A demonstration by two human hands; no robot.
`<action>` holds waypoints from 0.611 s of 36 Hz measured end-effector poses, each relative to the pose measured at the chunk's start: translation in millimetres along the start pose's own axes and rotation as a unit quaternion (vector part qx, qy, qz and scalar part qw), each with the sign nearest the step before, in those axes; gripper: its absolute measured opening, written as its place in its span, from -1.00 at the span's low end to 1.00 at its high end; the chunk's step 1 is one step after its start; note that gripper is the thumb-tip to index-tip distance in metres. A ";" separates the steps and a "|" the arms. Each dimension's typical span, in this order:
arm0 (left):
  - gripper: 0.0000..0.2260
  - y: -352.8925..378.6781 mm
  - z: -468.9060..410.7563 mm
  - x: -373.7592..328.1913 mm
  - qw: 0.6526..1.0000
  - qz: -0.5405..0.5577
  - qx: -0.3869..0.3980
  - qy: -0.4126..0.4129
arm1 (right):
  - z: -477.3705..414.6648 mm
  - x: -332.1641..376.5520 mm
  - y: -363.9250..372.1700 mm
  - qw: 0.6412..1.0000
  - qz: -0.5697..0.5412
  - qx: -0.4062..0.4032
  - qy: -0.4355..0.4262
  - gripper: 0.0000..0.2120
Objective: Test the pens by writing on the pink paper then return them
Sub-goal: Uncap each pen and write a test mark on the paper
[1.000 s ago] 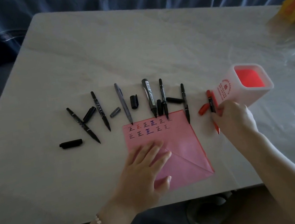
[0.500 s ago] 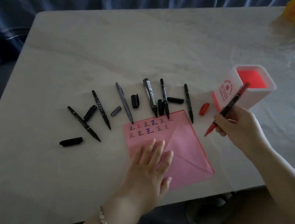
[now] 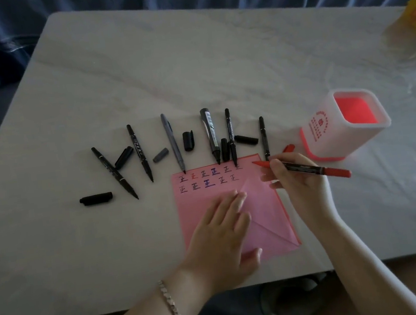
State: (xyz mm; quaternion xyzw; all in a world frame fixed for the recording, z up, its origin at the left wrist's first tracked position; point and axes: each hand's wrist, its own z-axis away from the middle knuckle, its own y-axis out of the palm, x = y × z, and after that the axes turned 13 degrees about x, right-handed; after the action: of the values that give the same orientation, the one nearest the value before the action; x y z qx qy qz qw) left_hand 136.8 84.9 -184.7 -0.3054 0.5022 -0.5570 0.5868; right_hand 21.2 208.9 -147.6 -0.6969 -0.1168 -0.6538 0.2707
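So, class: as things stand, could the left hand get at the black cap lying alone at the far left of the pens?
Probably yes. The left hand lies flat on the pink paper, holding nothing, and only bare table lies between it and the black cap. The paper would go unheld.

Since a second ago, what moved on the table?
The right grip picked the red pen up from beside the holder and carried it left; its tip is now at the top corner of the pink paper. The left grip, black pens and caps stayed put.
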 end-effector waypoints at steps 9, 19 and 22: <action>-0.48 5.3 -1.8 0.9 0.999 0.016 -0.042 0.008 | -25.0 -14.2 28.7 0.983 0.004 -0.183 0.026 -0.75; -0.49 7.0 -2.8 1.8 0.995 0.070 -0.075 0.019 | -24.6 -29.8 33.1 0.973 0.081 -0.216 0.013 -0.74; -0.49 7.3 -3.0 1.9 0.995 0.069 -0.074 0.018 | -25.1 -30.0 33.3 0.976 0.081 -0.203 0.014 -0.75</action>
State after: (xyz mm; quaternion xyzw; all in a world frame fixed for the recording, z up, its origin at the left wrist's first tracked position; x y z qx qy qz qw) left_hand 136.3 85.1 -192.8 -0.3025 0.5725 -0.4816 0.5906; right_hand 13.5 173.8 -184.3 -0.7353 0.0793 -0.6494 0.1770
